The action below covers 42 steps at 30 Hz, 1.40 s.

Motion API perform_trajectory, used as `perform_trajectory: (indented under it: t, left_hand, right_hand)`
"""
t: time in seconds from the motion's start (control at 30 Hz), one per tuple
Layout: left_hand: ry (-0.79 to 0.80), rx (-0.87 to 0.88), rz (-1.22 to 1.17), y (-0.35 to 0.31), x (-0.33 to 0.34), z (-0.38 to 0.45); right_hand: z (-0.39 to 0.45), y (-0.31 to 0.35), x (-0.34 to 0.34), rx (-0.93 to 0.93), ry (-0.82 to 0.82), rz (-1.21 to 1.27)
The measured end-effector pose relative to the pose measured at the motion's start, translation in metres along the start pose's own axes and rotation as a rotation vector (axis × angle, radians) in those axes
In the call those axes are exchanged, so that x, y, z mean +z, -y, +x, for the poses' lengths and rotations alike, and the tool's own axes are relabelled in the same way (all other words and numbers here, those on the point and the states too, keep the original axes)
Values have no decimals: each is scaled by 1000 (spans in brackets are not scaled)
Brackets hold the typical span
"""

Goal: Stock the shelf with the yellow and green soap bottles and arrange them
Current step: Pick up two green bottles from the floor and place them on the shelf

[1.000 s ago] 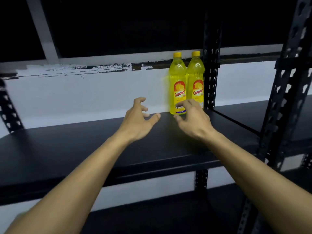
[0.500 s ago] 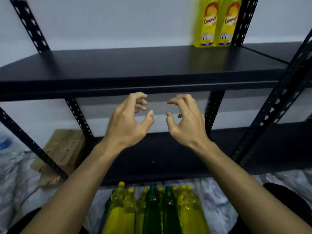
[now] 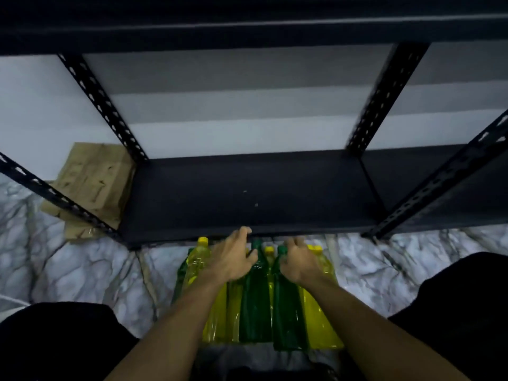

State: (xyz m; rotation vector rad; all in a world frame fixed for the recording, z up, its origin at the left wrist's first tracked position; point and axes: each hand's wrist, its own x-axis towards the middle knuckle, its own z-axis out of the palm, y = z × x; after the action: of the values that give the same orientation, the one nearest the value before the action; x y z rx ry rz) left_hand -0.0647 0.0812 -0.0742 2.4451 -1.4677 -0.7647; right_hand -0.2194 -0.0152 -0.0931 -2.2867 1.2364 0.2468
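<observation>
Green bottles [image 3: 255,292] now sit under both hands, which have dropped from the shelf [image 3: 247,193]: left hand [image 3: 233,257] spread, right hand [image 3: 298,261] curling round 1 neck, so restocking continues.

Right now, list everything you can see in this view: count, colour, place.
green bottles: two plainly seen, dark green, upright on the floor mid-cluster; a third may sit at the cluster's left edge
yellow bottles: several, exact count hidden, yellow, around the green ones
lower shelf: one, black, just beyond the bottles
upper shelf: one, black, top of view
cardboard: one flattened piece, brown, floor left of the rack
floor: white marbled
left hand: over the bottle tops, grip unclear
right hand: fingers at a green bottle's neck, grip unclear
</observation>
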Motion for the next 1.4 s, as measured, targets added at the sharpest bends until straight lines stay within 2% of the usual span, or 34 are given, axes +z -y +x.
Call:
perform_trajectory:
  t: [0.1, 0.2, 0.57, 0.7, 0.83, 1.03, 1.23, 1.4]
  left_hand:
    - [131, -50, 38, 11, 44, 1]
    - [194, -110, 7, 23, 76, -1]
    - [364, -297, -224, 53, 121, 9]
    - [330, -436, -407, 61, 146, 16]
    - [289, -521, -548, 42, 133, 16]
    - [327, -637, -645, 49, 140, 25]
    - [354, -642, -671, 49, 135, 26]
    - [262, -587, -653, 49, 117, 21]
  right_hand:
    - [-3, -14, 47, 147, 195, -8]
    - [-6, -28, 76, 215, 263, 4]
    - [10, -37, 100, 335, 239, 45]
    - [19, -33, 96, 460, 225, 130]
    - [20, -33, 100, 539, 233, 158]
    - [21, -36, 104, 536, 272, 168]
    - [23, -34, 107, 521, 286, 178]
    - [23, -28, 111, 519, 288, 234]
